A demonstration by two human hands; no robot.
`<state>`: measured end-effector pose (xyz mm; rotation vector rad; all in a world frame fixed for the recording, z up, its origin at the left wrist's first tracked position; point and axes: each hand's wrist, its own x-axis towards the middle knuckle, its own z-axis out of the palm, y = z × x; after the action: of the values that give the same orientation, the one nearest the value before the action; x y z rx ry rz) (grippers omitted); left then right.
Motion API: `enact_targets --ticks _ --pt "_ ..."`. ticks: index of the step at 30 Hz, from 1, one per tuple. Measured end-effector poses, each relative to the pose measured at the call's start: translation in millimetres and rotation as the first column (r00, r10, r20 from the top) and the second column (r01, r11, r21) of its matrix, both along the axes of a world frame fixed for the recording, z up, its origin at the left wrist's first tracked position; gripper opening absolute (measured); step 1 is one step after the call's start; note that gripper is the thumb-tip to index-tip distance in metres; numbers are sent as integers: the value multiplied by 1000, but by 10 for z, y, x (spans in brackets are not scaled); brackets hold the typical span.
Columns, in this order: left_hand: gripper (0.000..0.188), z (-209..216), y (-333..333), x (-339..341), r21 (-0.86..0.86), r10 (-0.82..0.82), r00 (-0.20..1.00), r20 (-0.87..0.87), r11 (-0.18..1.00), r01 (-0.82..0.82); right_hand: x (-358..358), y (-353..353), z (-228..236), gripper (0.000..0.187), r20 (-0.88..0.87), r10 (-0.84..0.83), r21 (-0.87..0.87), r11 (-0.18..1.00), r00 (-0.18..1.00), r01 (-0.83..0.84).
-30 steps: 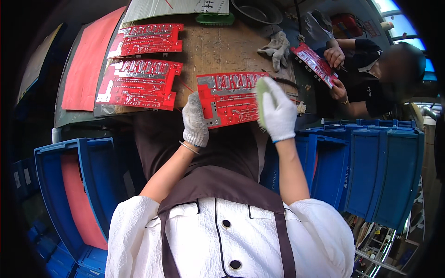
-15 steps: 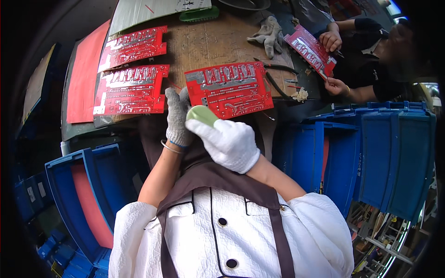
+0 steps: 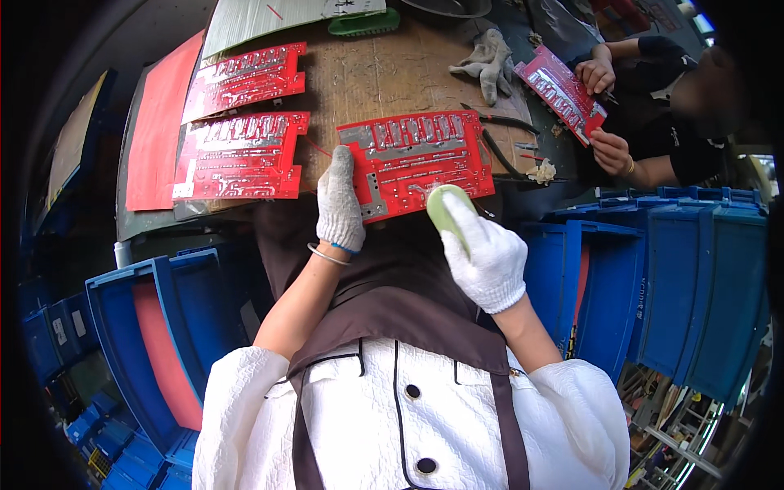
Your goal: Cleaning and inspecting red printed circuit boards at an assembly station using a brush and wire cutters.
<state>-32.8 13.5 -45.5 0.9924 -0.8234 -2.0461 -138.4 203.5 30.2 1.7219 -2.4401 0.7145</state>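
Note:
A red printed circuit board (image 3: 425, 167) with silvery solder tracks lies at the table's near edge. My left hand (image 3: 340, 200), in a greyish knitted glove, grips its left edge, with the far fingers hidden behind the board. In a white glove, my right hand (image 3: 492, 263) is closed around a light green oval brush (image 3: 442, 211). The brush is over the board's lower right edge, and its underside is hidden from me. Two similar boards, a nearer one (image 3: 238, 157) and a farther one (image 3: 245, 80), lie to the left.
Pliers (image 3: 498, 151) and a grey glove (image 3: 487, 67) lie right of the board; a green brush (image 3: 363, 23) is at the back. At right, a co-worker's hands (image 3: 608, 151) hold another red board (image 3: 559, 90). Blue crates (image 3: 600, 278) stand on both sides below the table.
My right hand has carried the brush rightward, from the board's lower left corner to its lower right. My left hand has come up onto the board's left edge.

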Motion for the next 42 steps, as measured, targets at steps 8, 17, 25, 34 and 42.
enact_targets --ticks 8,17,25,34,42 --pt "41 -153 -20 21 -36 -26 1000 -18 999 25 5 -63 15 50 -126 111 33 994 986 -108" --pt "40 -260 -24 42 -106 -14 999 -50 994 8 22 -127 52 49 -184 163 88 985 969 -149" --pt "38 -164 6 2 -75 4 998 -63 997 -8 62 -119 134 50 -140 160 170 976 977 -135" --pt "37 -166 60 53 -119 9 1000 -26 993 -12 -363 -293 287 45 315 -336 196 938 888 285" --pt "35 -219 79 57 -267 51 998 26 963 -42 -673 -293 157 43 220 -431 142 902 875 408"
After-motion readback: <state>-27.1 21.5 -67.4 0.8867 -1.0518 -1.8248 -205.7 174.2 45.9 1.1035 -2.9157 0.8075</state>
